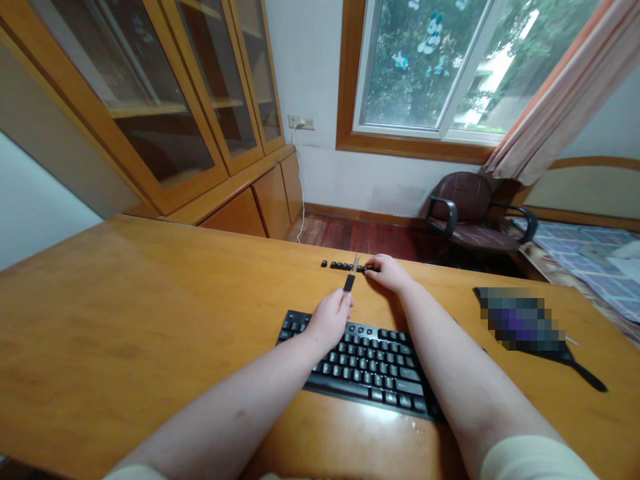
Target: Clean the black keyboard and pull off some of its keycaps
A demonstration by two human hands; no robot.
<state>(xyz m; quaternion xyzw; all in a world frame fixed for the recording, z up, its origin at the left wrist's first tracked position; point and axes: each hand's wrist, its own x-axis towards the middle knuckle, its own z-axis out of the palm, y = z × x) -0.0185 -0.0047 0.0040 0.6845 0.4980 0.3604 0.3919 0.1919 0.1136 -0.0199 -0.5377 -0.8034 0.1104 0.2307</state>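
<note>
A black keyboard (367, 363) lies on the wooden desk (125, 320) in front of me. My left hand (330, 317) hovers over its upper left part, closed on a keycap puller (350, 277) with a black handle and wire prongs pointing away from me. Beyond the keyboard, a row of several loose black keycaps (343, 266) lies near the desk's far edge. My right hand (387, 270) rests at the right end of that row, its fingers bent on a keycap there.
A blurred dark object with a black handle (530, 323) lies on the desk to the right. Past the desk stand a brown armchair (470, 213), a glass-door wooden cabinet (190, 113) on the left, and a bed (590, 250) under the window.
</note>
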